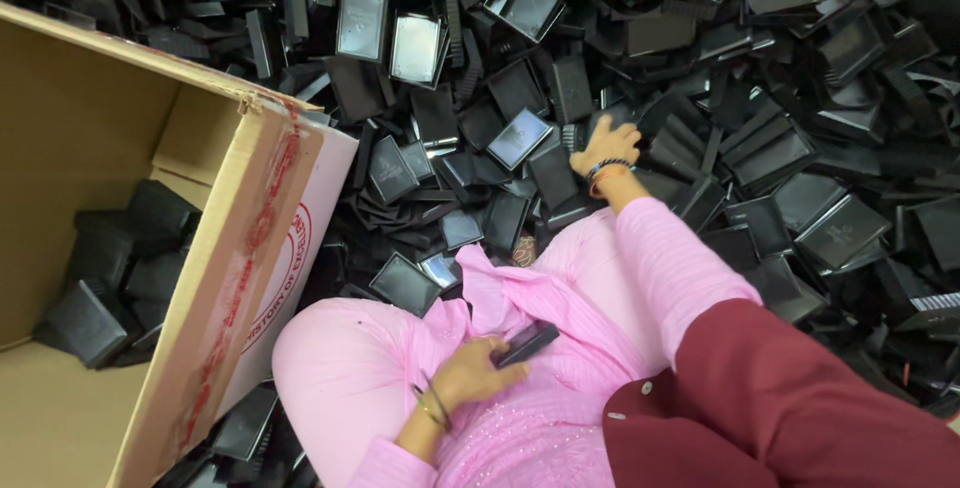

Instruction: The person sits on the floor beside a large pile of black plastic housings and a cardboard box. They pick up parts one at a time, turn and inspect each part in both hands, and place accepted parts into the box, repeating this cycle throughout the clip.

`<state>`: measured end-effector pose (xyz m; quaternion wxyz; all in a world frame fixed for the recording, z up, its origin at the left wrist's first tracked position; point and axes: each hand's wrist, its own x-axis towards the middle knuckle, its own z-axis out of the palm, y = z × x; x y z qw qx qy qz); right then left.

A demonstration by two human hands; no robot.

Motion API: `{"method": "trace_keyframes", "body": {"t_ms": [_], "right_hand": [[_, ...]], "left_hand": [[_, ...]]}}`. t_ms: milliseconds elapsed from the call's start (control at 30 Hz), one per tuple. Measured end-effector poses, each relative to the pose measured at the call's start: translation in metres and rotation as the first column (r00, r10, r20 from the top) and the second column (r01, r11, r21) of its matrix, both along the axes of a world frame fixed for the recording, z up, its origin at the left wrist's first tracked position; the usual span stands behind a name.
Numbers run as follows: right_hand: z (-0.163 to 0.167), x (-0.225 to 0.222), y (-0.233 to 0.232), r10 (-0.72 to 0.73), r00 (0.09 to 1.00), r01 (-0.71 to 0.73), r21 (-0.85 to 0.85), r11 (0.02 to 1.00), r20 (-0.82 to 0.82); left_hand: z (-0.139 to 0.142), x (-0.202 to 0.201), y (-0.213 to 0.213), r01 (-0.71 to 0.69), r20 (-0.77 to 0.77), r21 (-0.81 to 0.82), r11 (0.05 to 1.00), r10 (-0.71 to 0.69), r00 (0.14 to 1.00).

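Observation:
My left hand (478, 373) rests on my lap, shut on a flat black plastic piece (527, 341) that sticks out toward the right. My right hand (603, 144) reaches out into a big heap of black plastic trays and lids (780, 148). Its fingers are spread over the pieces and nothing is gripped in it. A shiny rectangular lid (518, 138) lies just to the left of that hand. Both wrists carry bangles, and my legs are covered in pink cloth (350, 358).
An open cardboard box (235, 248) stands at the left, with several black pieces (110, 278) inside at the bottom. The heap covers the floor at the top and right. More black pieces (245, 423) lie beside the box near my knee.

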<state>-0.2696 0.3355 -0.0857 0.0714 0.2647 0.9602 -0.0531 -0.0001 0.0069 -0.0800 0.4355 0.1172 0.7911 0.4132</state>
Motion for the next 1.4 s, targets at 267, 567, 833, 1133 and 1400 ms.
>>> {"method": "trace_keyframes", "body": {"t_ms": [267, 567, 833, 1133, 1400], "right_hand": [[0.110, 0.116, 0.046, 0.243, 0.969, -0.236, -0.436, 0.868, -0.040], [0.085, 0.174, 0.026, 0.258, 0.962, -0.273, -0.250, 0.929, -0.089], [0.126, 0.200, -0.117, 0.244, 0.775, -0.632, -0.701, 0.331, -0.583], [0.127, 0.209, -0.175, 0.230, 0.677, -0.735, -0.620, 0.276, -0.699], [0.107, 0.224, -0.179, 0.193, 0.767, -0.636, -0.764, 0.107, -0.612]], "left_hand": [[0.013, -0.003, 0.031, 0.004, -0.357, -0.143, 0.990, -0.056, 0.933], [-0.057, -0.021, 0.076, -0.100, -0.210, -0.032, 0.994, 0.092, 0.973], [0.024, -0.055, -0.014, -0.841, 0.808, 0.537, -0.063, 0.326, 0.491], [0.092, -0.069, -0.011, -0.852, 0.726, 0.514, -0.102, 0.579, 0.370], [0.080, -0.071, 0.008, -0.842, 0.495, 0.539, 0.027, 0.798, 0.343]]}}
